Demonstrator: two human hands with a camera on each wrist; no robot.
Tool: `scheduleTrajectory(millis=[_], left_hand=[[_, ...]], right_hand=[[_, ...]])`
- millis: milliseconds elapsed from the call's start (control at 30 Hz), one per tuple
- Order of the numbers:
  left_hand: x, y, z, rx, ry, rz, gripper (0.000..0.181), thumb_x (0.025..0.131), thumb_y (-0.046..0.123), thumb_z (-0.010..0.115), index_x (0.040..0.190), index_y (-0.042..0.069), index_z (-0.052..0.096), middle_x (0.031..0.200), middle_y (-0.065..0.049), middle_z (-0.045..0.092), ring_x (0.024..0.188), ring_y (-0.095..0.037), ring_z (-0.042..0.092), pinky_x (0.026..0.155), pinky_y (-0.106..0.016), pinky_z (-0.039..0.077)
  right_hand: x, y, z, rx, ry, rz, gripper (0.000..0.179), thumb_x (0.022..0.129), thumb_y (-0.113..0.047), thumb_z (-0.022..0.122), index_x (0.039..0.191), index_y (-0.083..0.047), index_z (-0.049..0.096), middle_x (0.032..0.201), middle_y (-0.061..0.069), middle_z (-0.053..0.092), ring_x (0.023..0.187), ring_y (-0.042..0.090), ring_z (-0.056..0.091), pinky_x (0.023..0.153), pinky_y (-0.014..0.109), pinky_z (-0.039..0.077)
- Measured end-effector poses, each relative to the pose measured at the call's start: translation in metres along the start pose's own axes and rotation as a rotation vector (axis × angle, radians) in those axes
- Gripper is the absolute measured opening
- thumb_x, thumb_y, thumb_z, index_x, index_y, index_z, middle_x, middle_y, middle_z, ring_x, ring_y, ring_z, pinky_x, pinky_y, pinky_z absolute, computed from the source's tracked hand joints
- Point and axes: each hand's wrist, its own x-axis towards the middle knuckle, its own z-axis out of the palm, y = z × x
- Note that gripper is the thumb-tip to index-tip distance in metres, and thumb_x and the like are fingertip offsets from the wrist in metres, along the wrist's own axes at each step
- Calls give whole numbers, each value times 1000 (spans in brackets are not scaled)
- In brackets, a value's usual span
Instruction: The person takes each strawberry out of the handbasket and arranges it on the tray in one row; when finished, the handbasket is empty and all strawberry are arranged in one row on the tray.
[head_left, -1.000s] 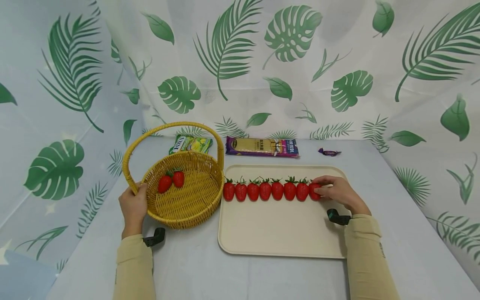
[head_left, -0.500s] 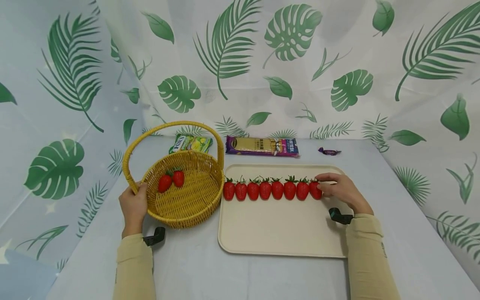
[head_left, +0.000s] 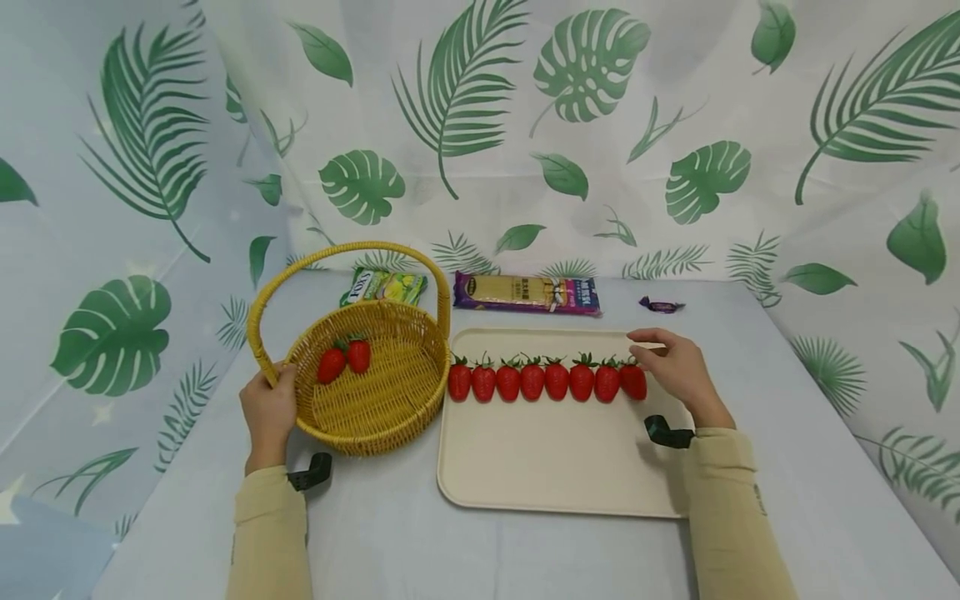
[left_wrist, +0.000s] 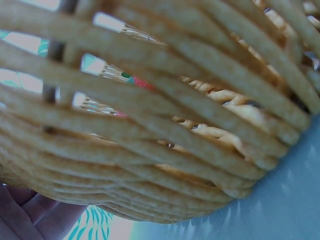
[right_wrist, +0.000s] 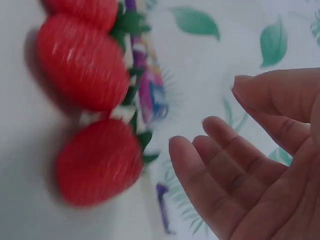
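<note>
My left hand [head_left: 268, 410] grips the left side of the yellow wicker basket [head_left: 375, 437] where the tall handle meets the rim. Two strawberries [head_left: 345, 358] lie inside, toward its left wall. In the left wrist view the basket's weave [left_wrist: 150, 110] fills most of the picture. A row of several strawberries [head_left: 557, 380] stretches across the upper half of the cream tray [head_left: 555, 467], leafy tops facing away from me. My right hand [head_left: 678, 371] hovers just past the row's right end, fingers apart and holding nothing. In the right wrist view the end strawberry [right_wrist: 100, 162] sits apart from those fingers.
Behind the basket lies a green candy bag [head_left: 386, 287]. A long purple-and-gold packet [head_left: 527, 293] is beyond the tray, with a small purple wrapped candy [head_left: 662, 305] to its right. Leaf-print cloth [head_left: 480, 167] hangs at the back and sides.
My right hand has let go of the strawberry at the row's right end and lifted slightly up and away. My left hand and the basket have stayed put.
</note>
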Motion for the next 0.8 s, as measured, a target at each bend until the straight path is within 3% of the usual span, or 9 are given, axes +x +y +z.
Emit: scheduleTrajectory(millis=[200,367,600,800], left_hand=[[0,2,0,-11,-8,9,28,96,24,55,81,1,62,57,-1,42,50,-14,36,45,-27,31],[1,2,0,-10,-8,18,28,96,23,54,76,3,57,56,-1,39,48,-14,34,44,-27,29],[1,3,-1,-13,0,22,28,96,23,55,76,3,58,55,0,39,47,-13,34,43,-27,29],[0,0,0,-7,-2,18,29,96,24,54,79,2,61,55,-1,41,48,-13,35,43,-27,30]], right_hand=[[-5,-27,8,-5,21,-89,35,99,-29,55,127,-8,61,115,21,65,95,36,66,68,29,50],[-7,-52,31,47,12,-207,27,98,-21,57,119,-6,65,110,20,67,90,33,67,64,26,52],[-18,-116,84,195,-184,-319,19,96,-16,60,112,-10,69,111,12,68,89,33,68,60,30,51],[-17,-169,123,133,-303,-410,19,95,-12,60,110,-13,70,110,3,69,91,20,67,76,32,54]])
